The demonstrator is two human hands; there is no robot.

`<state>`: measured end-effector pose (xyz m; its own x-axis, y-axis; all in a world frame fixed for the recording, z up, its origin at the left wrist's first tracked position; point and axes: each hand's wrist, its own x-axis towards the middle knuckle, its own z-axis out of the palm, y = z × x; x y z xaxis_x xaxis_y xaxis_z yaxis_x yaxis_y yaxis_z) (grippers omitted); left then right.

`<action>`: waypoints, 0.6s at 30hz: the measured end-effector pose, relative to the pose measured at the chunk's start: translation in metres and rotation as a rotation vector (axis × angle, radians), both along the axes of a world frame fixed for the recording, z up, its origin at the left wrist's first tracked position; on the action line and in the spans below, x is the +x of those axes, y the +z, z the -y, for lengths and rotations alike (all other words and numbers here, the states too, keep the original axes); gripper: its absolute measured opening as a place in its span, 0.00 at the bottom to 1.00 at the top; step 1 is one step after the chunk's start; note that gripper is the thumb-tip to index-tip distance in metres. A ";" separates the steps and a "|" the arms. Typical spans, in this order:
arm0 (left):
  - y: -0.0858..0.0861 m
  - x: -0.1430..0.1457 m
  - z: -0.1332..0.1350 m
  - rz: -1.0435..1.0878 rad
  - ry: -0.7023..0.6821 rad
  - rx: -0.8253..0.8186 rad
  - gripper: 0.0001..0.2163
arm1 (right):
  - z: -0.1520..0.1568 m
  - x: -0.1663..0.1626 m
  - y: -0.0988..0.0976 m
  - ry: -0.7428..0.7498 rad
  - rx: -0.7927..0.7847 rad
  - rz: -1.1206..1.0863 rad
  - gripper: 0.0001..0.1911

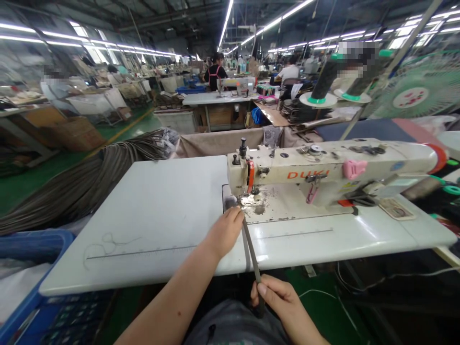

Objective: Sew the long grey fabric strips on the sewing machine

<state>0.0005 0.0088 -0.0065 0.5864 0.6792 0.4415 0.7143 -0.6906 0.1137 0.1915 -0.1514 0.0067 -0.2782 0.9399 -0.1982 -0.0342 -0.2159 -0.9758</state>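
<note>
A narrow dark grey fabric strip runs from the needle area of a white sewing machine over the table's front edge. My left hand is at the strip's upper end, close to the presser foot, fingers closed together on the strip; the fingertips are partly hidden. Below the table edge, my right hand pinches the lower part of the strip between thumb and fingers. Between the hands, the strip looks straight.
The white sewing table carries a loose thread at left. A long bundle of dark strips lies beyond its left side, above a blue crate. Thread cones and a green fan stand at right. Other people work farther back.
</note>
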 end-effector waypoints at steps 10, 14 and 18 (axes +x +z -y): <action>-0.002 0.001 0.000 -0.014 0.013 -0.010 0.13 | 0.001 0.004 -0.012 0.046 0.042 -0.025 0.22; 0.002 0.001 0.002 -0.019 0.003 0.038 0.12 | 0.000 0.003 -0.007 0.078 0.083 -0.033 0.22; 0.003 0.000 0.003 -0.020 -0.005 0.043 0.11 | -0.003 0.003 0.001 0.068 0.163 0.019 0.22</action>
<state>0.0007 0.0056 -0.0031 0.5988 0.6569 0.4581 0.7128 -0.6980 0.0692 0.1943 -0.1481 0.0072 -0.3401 0.9390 -0.0506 -0.0060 -0.0560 -0.9984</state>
